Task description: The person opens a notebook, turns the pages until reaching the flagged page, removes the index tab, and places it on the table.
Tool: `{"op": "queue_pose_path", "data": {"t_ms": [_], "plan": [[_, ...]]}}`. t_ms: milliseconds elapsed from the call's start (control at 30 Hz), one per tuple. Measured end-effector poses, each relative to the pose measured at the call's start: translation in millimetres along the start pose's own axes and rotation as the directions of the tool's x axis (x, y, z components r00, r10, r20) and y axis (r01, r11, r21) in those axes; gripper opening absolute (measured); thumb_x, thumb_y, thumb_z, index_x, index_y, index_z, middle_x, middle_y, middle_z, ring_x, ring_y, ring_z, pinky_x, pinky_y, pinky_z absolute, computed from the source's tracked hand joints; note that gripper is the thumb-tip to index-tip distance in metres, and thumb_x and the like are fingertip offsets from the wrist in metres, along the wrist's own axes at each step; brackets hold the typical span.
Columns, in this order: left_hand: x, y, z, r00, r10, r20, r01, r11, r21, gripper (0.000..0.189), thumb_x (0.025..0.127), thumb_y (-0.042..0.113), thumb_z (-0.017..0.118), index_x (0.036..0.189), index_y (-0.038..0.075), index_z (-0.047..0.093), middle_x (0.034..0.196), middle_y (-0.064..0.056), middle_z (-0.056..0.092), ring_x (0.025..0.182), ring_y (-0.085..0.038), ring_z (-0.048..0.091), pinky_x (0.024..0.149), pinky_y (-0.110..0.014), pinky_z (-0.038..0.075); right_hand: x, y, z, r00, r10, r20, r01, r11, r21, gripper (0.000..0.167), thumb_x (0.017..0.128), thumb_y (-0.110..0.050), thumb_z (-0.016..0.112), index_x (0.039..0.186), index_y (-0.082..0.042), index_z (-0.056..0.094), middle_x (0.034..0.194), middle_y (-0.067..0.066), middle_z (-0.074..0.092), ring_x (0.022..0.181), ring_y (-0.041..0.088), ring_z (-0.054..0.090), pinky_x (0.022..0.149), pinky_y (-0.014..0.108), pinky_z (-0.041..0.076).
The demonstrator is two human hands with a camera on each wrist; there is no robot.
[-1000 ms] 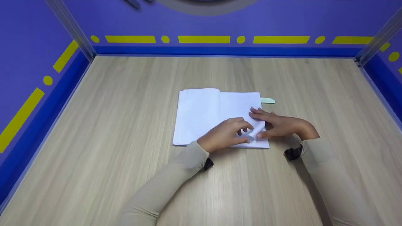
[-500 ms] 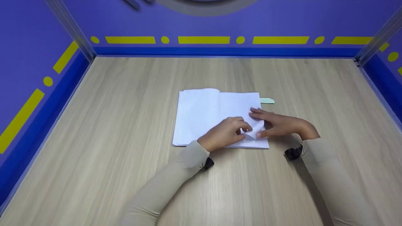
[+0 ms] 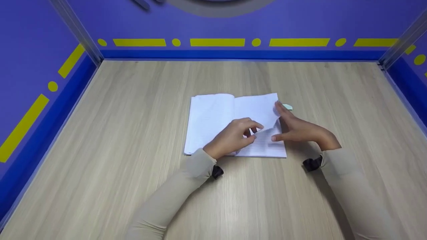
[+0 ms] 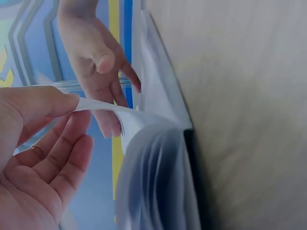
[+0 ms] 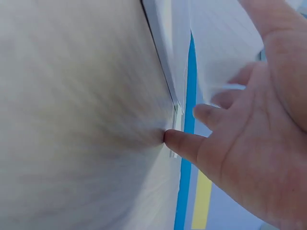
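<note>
An open notebook with white lined pages lies in the middle of the table. My left hand pinches the near edge of a right-side page between thumb and fingertips; the page is raised off those below. In the left wrist view this page bends up from the spine to the thumb. My right hand is spread at the notebook's right edge, its fingers against or just behind the raised page. In the right wrist view the right hand has its little finger touching the tabletop.
A pale green tab sticks out past the notebook's right side. The wood-grain table is bordered by a blue wall with yellow marks at the back, and by similar walls at left and right.
The page has been lifted from its curled near corner, and its far corner has risen. My left hand has moved slightly left and away from me; the right fingers have moved up the page edge.
</note>
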State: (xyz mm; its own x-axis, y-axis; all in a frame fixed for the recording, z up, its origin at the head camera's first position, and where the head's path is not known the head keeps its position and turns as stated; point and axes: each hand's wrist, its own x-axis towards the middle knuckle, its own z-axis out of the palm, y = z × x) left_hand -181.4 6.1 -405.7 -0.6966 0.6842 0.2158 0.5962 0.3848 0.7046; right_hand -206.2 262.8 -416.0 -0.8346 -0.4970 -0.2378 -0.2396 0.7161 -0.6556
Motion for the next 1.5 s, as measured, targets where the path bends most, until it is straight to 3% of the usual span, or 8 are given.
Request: {"op": "queue_pose_path", "data": {"t_ms": [267, 467, 733, 1000, 1200, 1333, 1433, 1500], "plan": [[-7.0, 0.2, -15.5, 0.993, 0.012, -0.114, -0.017, 0.999, -0.042, 0.032, 0.088, -0.001, 0.059, 0.119, 0.001, 0.064, 0.098, -0.013, 0.067, 0.08, -0.018, 0.063, 0.076, -0.032, 0.055, 1.4, -3, 1, 0.994, 0.044, -0.103, -0.037, 0.997, 0.074, 0.125, 0.081, -0.037, 0.076, 0.149, -0.012, -0.025, 0.157, 0.012, -0.029, 0.146, 0.031, -0.021, 0.117, 0.058, 0.001], [-11.2, -3.1, -31.8, 0.971, 0.014, -0.24, -0.042, 0.993, -0.114, 0.032, 0.085, -0.002, 0.062, 0.117, -0.002, 0.065, 0.1, -0.016, 0.068, 0.074, -0.021, 0.062, 0.073, -0.036, 0.055, -1.1, -1, 0, 0.995, 0.058, -0.083, -0.052, 0.996, 0.069, 0.121, 0.083, -0.039, 0.074, 0.15, -0.01, -0.024, 0.158, 0.012, -0.026, 0.147, 0.031, -0.02, 0.118, 0.056, -0.001], [-18.7, -10.0, -51.6, 0.944, -0.041, -0.328, -0.018, 0.985, -0.174, 0.029, 0.085, 0.0, 0.064, 0.114, 0.0, 0.068, 0.093, -0.012, 0.069, 0.074, -0.014, 0.059, 0.071, -0.023, 0.053, -3.3, 2, 3, 1.0, -0.025, 0.006, 0.025, 1.0, 0.018, 0.114, 0.083, -0.04, 0.073, 0.153, -0.011, -0.012, 0.161, 0.012, -0.015, 0.149, 0.031, -0.01, 0.118, 0.055, 0.004], [-25.9, -19.1, -55.7, 0.942, -0.054, -0.331, 0.012, 0.992, -0.125, 0.029, 0.085, 0.001, 0.064, 0.113, 0.002, 0.068, 0.095, -0.012, 0.069, 0.079, -0.016, 0.061, 0.073, -0.025, 0.053, -2.9, 3, 5, 0.999, -0.014, 0.034, 0.015, 1.0, -0.028, 0.111, 0.083, -0.043, 0.072, 0.154, -0.009, -0.005, 0.162, 0.014, -0.008, 0.149, 0.033, -0.005, 0.118, 0.054, 0.006], [-29.8, -20.2, -59.7, 0.958, -0.041, -0.284, 0.039, 0.999, -0.013, 0.034, 0.088, 0.001, 0.062, 0.121, 0.003, 0.064, 0.107, -0.012, 0.066, 0.082, -0.018, 0.056, 0.075, -0.033, 0.053, -3.2, 2, 7, 0.999, 0.001, 0.046, 0.0, 1.0, -0.024, 0.11, 0.082, -0.045, 0.073, 0.155, -0.011, -0.002, 0.162, 0.012, -0.006, 0.149, 0.032, -0.007, 0.119, 0.054, 0.004], [-31.7, -23.0, -61.5, 0.967, -0.012, -0.253, 0.019, 1.0, 0.025, 0.038, 0.088, 0.0, 0.06, 0.126, 0.003, 0.061, 0.119, -0.012, 0.062, 0.084, -0.02, 0.056, 0.08, -0.036, 0.053, -3.8, 2, 7, 0.999, -0.007, 0.05, 0.009, 1.0, -0.026, 0.11, 0.081, -0.043, 0.074, 0.155, -0.011, 0.0, 0.162, 0.013, -0.006, 0.149, 0.034, -0.006, 0.118, 0.054, 0.005], [-33.7, -25.4, -62.7, 0.974, 0.014, -0.227, 0.006, 0.996, 0.086, 0.043, 0.089, 0.0, 0.059, 0.131, 0.003, 0.058, 0.135, -0.013, 0.054, 0.104, -0.022, 0.061, 0.091, -0.032, 0.051, -4.3, 2, 7, 0.998, -0.011, 0.06, 0.012, 1.0, -0.025, 0.109, 0.081, -0.042, 0.074, 0.155, -0.011, 0.001, 0.162, 0.013, -0.006, 0.149, 0.034, -0.006, 0.118, 0.055, 0.005], [-35.9, -26.2, -63.8, 0.98, 0.017, -0.199, 0.013, 0.989, 0.147, 0.046, 0.089, 0.001, 0.059, 0.135, 0.006, 0.055, 0.147, -0.012, 0.044, 0.123, -0.023, 0.055, 0.1, -0.032, 0.046, -4.5, 3, 8, 0.998, -0.007, 0.068, 0.009, 1.0, -0.023, 0.109, 0.081, -0.043, 0.074, 0.155, -0.011, 0.001, 0.162, 0.014, -0.007, 0.149, 0.034, -0.007, 0.118, 0.056, 0.005]]}}
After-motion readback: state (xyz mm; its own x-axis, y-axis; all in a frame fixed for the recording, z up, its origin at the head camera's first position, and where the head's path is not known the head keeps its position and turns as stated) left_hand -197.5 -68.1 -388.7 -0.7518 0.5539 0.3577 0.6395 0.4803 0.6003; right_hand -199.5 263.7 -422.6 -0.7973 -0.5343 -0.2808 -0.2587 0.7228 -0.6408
